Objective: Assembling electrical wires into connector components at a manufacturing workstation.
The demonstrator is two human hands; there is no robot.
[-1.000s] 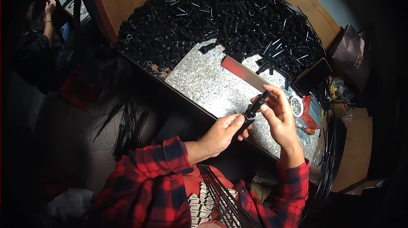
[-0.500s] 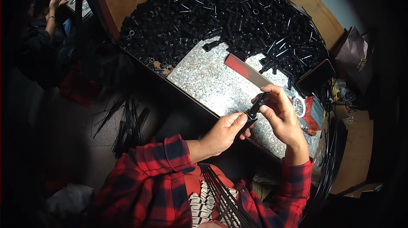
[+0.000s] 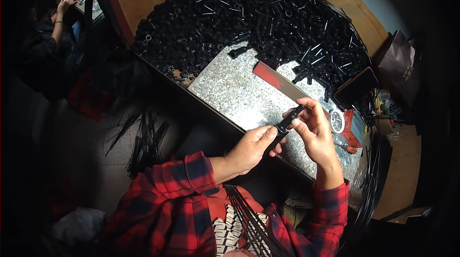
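Black tube (image 3: 289,121), one, possibly of more than one piece (joint not clear): held between both hands over the near edge of the speckled board (image 3: 225,84), apparently clear of its surface. Change over the last second: slight; the view has shifted a little, while both hands keep nearly the same grip on the tube, so the handling of it looks to be unfinished. Whether the tube has turned or slid cannot be told. Left hand (image 3: 251,149): at the board's near edge, closed around the tube's lower end, thumb laid along the top, fingers curled beneath; wrist roughly straight, forearm coming from the lower left. Right hand (image 3: 318,137): over the right part of the board, forearm rising steeply; thumb and forefinger close on the tube's upper end, the other fingers loosely bent. Also listed: red-and-grey strip (image 3: 274,79), lying on the board; heap of black parts (image 3: 254,22), beyond the board; round tub (image 3: 337,122), red box (image 3: 353,132) and orange-handled tool (image 3: 351,150), grouped at the board's right end; phone (image 3: 355,88), leaning beyond that end; black strands (image 3: 376,175), a bundle, right of the board.
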